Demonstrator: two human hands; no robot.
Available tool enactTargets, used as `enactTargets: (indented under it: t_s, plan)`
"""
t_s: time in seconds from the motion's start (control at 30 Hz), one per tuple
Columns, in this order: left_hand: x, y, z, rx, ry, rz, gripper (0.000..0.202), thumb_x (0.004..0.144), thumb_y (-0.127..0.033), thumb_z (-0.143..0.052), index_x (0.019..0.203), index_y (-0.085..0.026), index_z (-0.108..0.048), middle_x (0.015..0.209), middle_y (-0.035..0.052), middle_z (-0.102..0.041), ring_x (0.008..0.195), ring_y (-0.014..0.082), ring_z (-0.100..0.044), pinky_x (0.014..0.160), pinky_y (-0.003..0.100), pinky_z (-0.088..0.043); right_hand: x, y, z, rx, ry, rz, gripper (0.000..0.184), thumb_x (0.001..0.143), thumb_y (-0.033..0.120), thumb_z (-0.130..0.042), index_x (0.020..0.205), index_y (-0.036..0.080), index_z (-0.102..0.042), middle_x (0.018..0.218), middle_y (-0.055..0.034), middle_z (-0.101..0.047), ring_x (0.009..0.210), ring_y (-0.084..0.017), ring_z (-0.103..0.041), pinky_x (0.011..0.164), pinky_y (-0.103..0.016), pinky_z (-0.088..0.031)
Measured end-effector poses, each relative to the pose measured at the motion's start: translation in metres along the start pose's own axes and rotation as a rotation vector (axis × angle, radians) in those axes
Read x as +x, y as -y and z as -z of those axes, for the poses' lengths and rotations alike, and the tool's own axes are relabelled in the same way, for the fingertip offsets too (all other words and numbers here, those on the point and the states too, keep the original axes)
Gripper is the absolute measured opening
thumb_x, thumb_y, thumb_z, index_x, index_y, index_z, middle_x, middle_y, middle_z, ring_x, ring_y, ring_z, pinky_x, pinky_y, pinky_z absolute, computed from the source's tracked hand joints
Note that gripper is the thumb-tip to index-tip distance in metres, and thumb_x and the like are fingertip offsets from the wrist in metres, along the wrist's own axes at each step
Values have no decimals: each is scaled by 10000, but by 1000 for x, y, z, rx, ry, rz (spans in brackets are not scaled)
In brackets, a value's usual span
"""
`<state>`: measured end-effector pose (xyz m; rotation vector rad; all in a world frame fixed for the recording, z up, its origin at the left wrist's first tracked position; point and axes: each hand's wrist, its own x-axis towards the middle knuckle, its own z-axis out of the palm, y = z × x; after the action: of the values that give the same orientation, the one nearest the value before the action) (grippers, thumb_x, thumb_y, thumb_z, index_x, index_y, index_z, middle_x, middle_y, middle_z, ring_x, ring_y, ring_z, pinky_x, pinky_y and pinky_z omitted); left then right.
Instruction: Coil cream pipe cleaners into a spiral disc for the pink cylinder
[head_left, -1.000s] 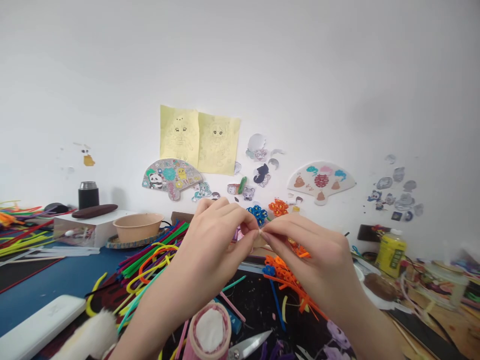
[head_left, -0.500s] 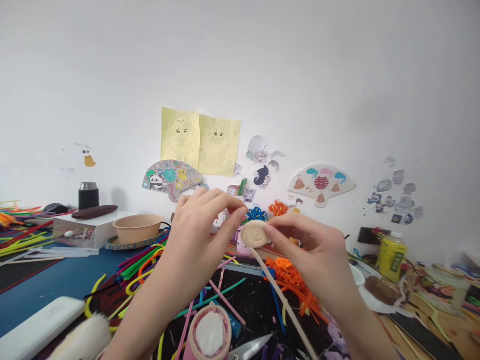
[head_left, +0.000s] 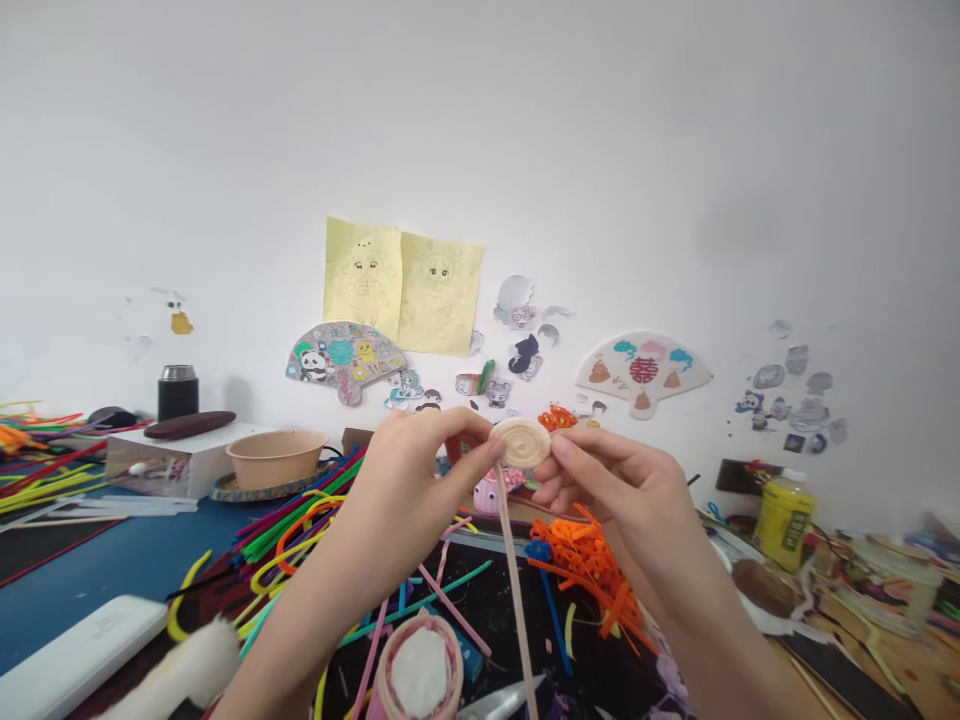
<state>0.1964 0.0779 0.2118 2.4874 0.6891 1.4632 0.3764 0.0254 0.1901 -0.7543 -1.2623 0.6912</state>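
A flat cream coil of pipe cleaner (head_left: 523,443), wound in a spiral disc, is held up between my two hands. My left hand (head_left: 420,470) pinches its left edge, where a long loose tail hangs down toward the table. On the opposite edge, the thumb and fingers of my right hand (head_left: 622,480) grip the disc. Below and behind it stands a small pink figure (head_left: 487,494) with an eye, partly hidden. Nearer to me are a round pink container (head_left: 421,668) with a white inside and a pair of scissors (head_left: 504,702).
Orange pipe-cleaner pieces (head_left: 589,570) lie under my right hand. Colourful pipe cleaners (head_left: 292,525) spread at left, by a tan bowl (head_left: 276,458) and a white box-shaped device (head_left: 82,655). At right stand a yellow bottle (head_left: 784,518) and a glass jar (head_left: 885,580).
My left hand has come down and taken hold of the disc's left edge. The disc has risen slightly and shifted right, and its tail now hangs nearly straight down.
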Motion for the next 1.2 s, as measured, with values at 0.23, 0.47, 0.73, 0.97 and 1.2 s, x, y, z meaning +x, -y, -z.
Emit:
enactTargets:
  t_s: [0.23, 0.47, 0.73, 0.97, 1.2]
  plan:
    - [1, -2, 1, -98, 84, 61, 222, 937, -292, -571, 807, -181, -713, 731, 3, -735, 691, 157, -641, 657, 278, -445, 2, 0, 10, -27, 71, -15, 156, 826, 340, -786, 815, 185, -777, 699, -25, -744, 596, -113, -688, 581, -185, -585]
    - [0, -3, 1, -123, 119, 54, 222, 927, -262, -590, 736, -180, -670, 643, -41, -652, 614, 111, -570, 592, 231, -401, 4, -1, 11, -99, 97, -43, 187, 803, 360, -800, 798, 179, -756, 621, -19, -728, 561, -132, -681, 531, -214, -547]
    - [0, -4, 2, -172, 137, 62, 240, 944, -281, -580, 749, -181, -676, 656, -38, -665, 619, 107, -582, 590, 223, -410, 5, -2, 17, -160, 147, -1, 164, 820, 353, -786, 804, 191, -768, 619, -11, -733, 576, -132, -680, 541, -218, -534]
    - [-1, -3, -4, -226, 4, 40, 93, 926, -280, -632, 899, -203, -677, 661, -53, -688, 589, 99, -579, 585, 232, -412, 3, -2, 13, -114, 87, 95, 93, 798, 289, -808, 752, 209, -794, 587, -10, -733, 519, -133, -670, 498, -220, -548]
    - [-3, -7, -9, -207, -129, 33, 87, 901, -272, -655, 863, -208, -700, 637, -31, -683, 592, 128, -581, 573, 270, -416, 1, -7, 9, -74, 13, 191, 50, 810, 262, -794, 787, 217, -800, 625, -23, -753, 507, -157, -689, 498, -257, -601]
